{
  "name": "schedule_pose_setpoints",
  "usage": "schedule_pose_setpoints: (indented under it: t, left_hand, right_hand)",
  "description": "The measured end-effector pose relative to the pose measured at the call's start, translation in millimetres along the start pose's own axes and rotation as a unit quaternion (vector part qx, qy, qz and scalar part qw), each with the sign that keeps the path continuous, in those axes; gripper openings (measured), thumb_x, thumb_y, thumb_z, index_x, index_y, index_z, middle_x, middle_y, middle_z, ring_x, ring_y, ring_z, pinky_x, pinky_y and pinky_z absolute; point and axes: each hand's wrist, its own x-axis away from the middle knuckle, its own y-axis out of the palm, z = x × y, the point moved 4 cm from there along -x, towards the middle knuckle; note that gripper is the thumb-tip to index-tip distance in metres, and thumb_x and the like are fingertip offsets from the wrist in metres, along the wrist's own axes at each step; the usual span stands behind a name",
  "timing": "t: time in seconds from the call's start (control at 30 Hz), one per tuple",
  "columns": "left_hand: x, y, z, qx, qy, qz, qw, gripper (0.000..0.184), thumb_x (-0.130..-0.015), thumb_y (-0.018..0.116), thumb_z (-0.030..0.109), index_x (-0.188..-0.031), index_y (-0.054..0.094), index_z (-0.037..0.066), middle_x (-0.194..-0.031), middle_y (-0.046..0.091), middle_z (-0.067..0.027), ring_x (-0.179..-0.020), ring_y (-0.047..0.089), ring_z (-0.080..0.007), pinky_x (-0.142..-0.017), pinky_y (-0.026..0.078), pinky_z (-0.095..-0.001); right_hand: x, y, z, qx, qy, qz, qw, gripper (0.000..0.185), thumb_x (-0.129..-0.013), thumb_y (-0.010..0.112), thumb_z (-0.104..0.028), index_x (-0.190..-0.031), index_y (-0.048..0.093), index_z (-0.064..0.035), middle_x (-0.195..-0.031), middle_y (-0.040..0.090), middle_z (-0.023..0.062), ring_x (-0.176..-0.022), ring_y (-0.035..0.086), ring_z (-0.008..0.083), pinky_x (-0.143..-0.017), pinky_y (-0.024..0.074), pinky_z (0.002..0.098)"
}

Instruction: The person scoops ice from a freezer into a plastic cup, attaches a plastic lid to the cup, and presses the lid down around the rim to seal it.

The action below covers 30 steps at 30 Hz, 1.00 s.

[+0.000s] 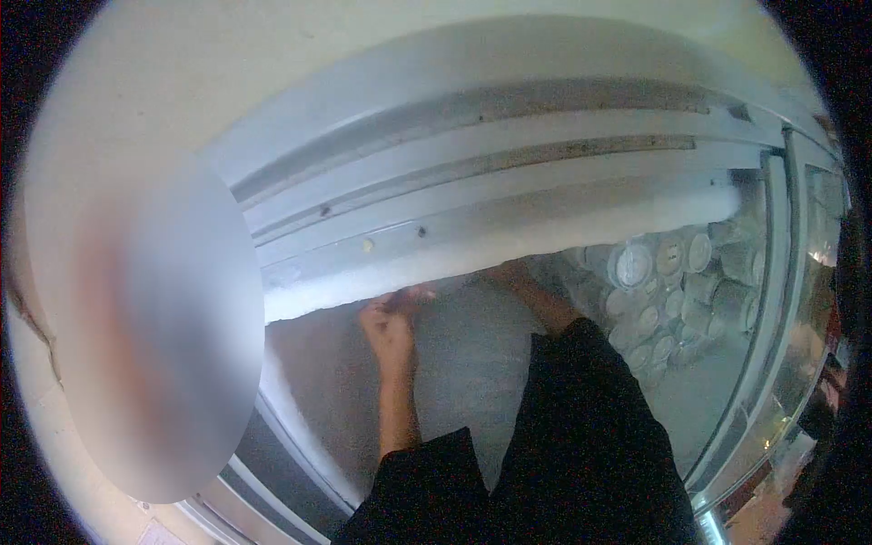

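Blur hides the scene's left. Your left hand curls at the lower edge of the frost ledge inside the chest freezer; I cannot tell its grip. That frost is likely stiff, slippery, brittle, best held underneath. Your right hand disappears below it, grip hidden. Right, round tubs look hazy.

The frosty freezer holds clustered round containers.

Plain cream wall behind and at left, thin dark line near its far-left edge, white chest freezer with grooved rim before the wall, framed glass panel at right, small bright reflections on it.
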Motion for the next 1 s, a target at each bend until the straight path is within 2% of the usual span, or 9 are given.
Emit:
schedule_pose_setpoints:
  t: [0.1, 0.17, 0.3, 0.37, 0.5, 0.6, 0.7, 0.77, 1.0]
  left_hand:
    - [-1, -1, -10, -0.015, -0.002, 0.009, 1.0, 0.012, -0.086, 0.058, 0.009, -0.086, 0.066, -0.001, -0.089, 0.066, -0.0121, -0.086, 0.063, -0.0217, -0.08, 0.05, -0.0351]
    - [-4, -8, -27, -0.002, 0.054, -0.014, 0.998, 0.016, -0.085, 0.068, 0.012, -0.085, 0.068, -0.004, -0.077, 0.066, -0.0076, -0.072, 0.059, -0.0156, -0.073, 0.046, -0.0298]
    - [-4, 7, 7, -0.036, 0.025, -0.05, 0.998, 0.014, -0.085, 0.066, 0.011, -0.086, 0.068, -0.003, -0.084, 0.066, -0.008, -0.076, 0.059, -0.0165, -0.073, 0.046, -0.0314]
    - [-4, -3, -7, -0.033, 0.004, 0.004, 0.999, 0.018, -0.086, 0.058, 0.015, -0.086, 0.065, -0.001, -0.087, 0.065, -0.0104, -0.081, 0.061, -0.0211, -0.082, 0.049, -0.0346]
    - [-8, -25, -35, 0.002, 0.034, 0.081, 0.996, 0.012, -0.084, 0.06, 0.011, -0.089, 0.065, 0.0, -0.089, 0.065, -0.009, -0.083, 0.061, -0.0203, -0.08, 0.049, -0.0341]
    - [-9, -12, -10, -0.066, -0.016, 0.083, 0.994, 0.012, -0.081, 0.062, 0.005, -0.092, 0.065, 0.002, -0.093, 0.065, -0.0073, -0.086, 0.06, -0.0195, -0.082, 0.048, -0.0337]
    - [-9, -5, 1, -0.111, 0.021, 0.038, 0.993, 0.009, -0.081, 0.064, 0.006, -0.089, 0.067, 0.005, -0.091, 0.065, -0.0069, -0.092, 0.06, -0.02, -0.085, 0.047, -0.0335]
    - [-8, 5, 16, -0.303, 0.148, -0.008, 0.941, 0.011, -0.072, 0.07, 0.003, -0.083, 0.07, 0.006, -0.091, 0.065, -0.0109, -0.094, 0.057, -0.0234, -0.081, 0.046, -0.0372]
    - [-8, -1, -7, -0.407, 0.188, 0.017, 0.894, 0.018, -0.066, 0.069, 0.002, -0.082, 0.071, 0.008, -0.096, 0.06, -0.0141, -0.089, 0.055, -0.0319, -0.085, 0.044, -0.0417]
  right_hand:
    - [-8, 21, -6, 0.004, 0.002, 0.016, 1.0, 0.049, -0.092, 0.041, -0.043, -0.126, 0.053, -0.0092, -0.124, 0.057, 0.0126, -0.11, 0.058, 0.034, -0.097, 0.0403, 0.0501]
    - [-11, 29, -11, 0.003, 0.005, 0.025, 1.0, 0.05, -0.092, 0.041, -0.044, -0.127, 0.053, -0.0095, -0.125, 0.057, 0.0124, -0.11, 0.058, 0.034, -0.097, 0.0398, 0.0504]
    - [-4, 25, -4, -0.014, 0.009, 0.015, 1.0, 0.053, -0.092, 0.041, -0.047, -0.128, 0.053, -0.0103, -0.126, 0.056, 0.012, -0.11, 0.058, 0.0342, -0.098, 0.0388, 0.0509]
    - [-6, 25, 1, -0.022, 0.011, 0.011, 1.0, 0.054, -0.091, 0.04, -0.048, -0.128, 0.052, -0.0106, -0.127, 0.056, 0.0118, -0.11, 0.058, 0.0342, -0.099, 0.0383, 0.0511]
    - [-8, 23, 3, -0.03, 0.016, 0.012, 0.999, 0.056, -0.091, 0.04, -0.051, -0.129, 0.052, -0.0113, -0.128, 0.055, 0.0114, -0.11, 0.058, 0.0344, -0.1, 0.0373, 0.0517]
    - [-7, 21, 5, -0.031, 0.022, 0.013, 0.999, 0.058, -0.091, 0.04, -0.053, -0.13, 0.051, -0.0119, -0.129, 0.055, 0.0111, -0.11, 0.058, 0.0345, -0.1, 0.0366, 0.052]
    - [0, 12, 12, -0.037, 0.029, 0.012, 0.999, 0.06, -0.09, 0.04, -0.055, -0.131, 0.051, -0.0124, -0.13, 0.054, 0.0108, -0.11, 0.058, 0.0346, -0.101, 0.0358, 0.0524]
    - [5, 5, 18, -0.041, 0.036, 0.014, 0.998, 0.061, -0.09, 0.04, -0.057, -0.131, 0.051, -0.0128, -0.13, 0.054, 0.0106, -0.11, 0.058, 0.0347, -0.102, 0.0353, 0.0527]
    - [27, -11, 33, -0.043, 0.074, 0.023, 0.996, 0.065, -0.09, 0.039, -0.062, -0.133, 0.05, -0.014, -0.133, 0.053, 0.0099, -0.11, 0.058, 0.0349, -0.103, 0.0335, 0.0536]
